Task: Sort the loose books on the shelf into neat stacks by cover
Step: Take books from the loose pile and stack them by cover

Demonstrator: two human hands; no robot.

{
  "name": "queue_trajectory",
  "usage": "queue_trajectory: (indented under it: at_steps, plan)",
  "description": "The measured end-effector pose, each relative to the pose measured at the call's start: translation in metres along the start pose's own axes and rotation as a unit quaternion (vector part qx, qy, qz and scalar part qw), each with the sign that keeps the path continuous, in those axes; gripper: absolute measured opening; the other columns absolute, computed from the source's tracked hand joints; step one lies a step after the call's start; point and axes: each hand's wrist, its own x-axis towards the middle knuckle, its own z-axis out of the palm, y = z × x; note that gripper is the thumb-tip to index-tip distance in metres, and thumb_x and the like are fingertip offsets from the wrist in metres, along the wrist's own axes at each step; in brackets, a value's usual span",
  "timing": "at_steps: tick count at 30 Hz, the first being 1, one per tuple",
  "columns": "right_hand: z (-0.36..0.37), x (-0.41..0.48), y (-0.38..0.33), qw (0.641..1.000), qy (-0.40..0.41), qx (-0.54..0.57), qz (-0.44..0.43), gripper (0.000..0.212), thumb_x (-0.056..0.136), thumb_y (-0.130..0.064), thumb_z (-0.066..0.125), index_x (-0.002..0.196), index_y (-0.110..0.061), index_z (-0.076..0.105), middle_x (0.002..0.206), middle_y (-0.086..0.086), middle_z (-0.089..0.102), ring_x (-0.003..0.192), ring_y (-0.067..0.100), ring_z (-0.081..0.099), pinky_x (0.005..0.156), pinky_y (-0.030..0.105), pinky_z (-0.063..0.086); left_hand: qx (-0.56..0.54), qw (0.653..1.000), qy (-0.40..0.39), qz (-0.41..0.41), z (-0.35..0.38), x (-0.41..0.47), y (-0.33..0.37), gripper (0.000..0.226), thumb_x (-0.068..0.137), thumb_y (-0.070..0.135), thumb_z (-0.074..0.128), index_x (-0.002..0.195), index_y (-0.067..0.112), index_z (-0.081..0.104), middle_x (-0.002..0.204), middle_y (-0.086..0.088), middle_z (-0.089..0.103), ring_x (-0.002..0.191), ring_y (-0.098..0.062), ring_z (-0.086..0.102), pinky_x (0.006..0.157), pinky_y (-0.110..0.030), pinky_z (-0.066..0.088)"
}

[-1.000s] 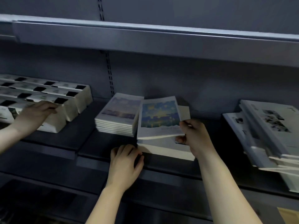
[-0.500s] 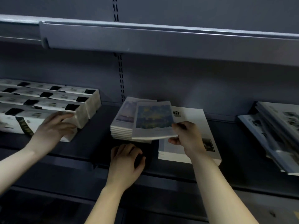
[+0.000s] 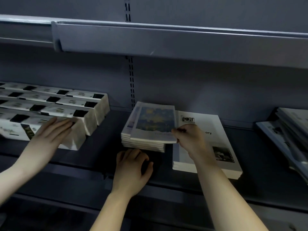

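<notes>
A thin book with a blue and yellow painted cover (image 3: 155, 124) lies on top of a small stack of like-sized books (image 3: 141, 145) at the middle of the shelf. My right hand (image 3: 190, 139) pinches that book at its front right corner. In front of the stack my left hand (image 3: 133, 167) rests on the dark shelf with fingers loosely curled, holding nothing. Right of the stack lies a larger stack of white-covered books (image 3: 221, 140) with black lettering and small photos, partly under my right forearm.
Rows of white boxed volumes (image 3: 86, 112) fill the shelf's left side, and another person's hand (image 3: 50, 135) lies flat on the front one. Tilted, untidy grey-white books (image 3: 286, 130) sit at the far right. An upper shelf edge (image 3: 166, 39) overhangs.
My right hand carried the blue book leftward off the white stack and onto the left stack. The other person's hand slid further onto the white boxes. My left hand stayed put.
</notes>
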Motion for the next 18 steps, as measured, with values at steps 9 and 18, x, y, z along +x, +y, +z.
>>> queue_trajectory:
  at_steps: [9,18]
  plan:
    - [0.020,0.006,-0.008,1.000,-0.012,-0.010,-0.020,0.037,0.091,-0.024,0.061,0.056,-0.014,0.056,0.047,-0.001,0.056,0.036,0.005,0.053,0.044,0.018,0.042,-0.005,1.000,-0.008,-0.011,-0.002,0.000,0.001,0.028,0.082,0.044,0.048,0.081,0.023,0.067,0.084,0.008,0.059,0.080,-0.016,0.055,0.079,-0.032,0.034]
    - [0.027,0.014,-0.012,0.996,-0.012,-0.076,-0.041,0.029,0.089,-0.029,0.059,0.073,-0.005,0.060,0.068,0.011,0.067,0.061,0.023,0.066,0.059,0.037,0.057,-0.006,1.000,-0.009,-0.014,-0.002,0.000,0.001,0.029,0.082,0.044,0.048,0.082,0.023,0.068,0.086,0.007,0.061,0.082,-0.017,0.057,0.079,-0.033,0.032]
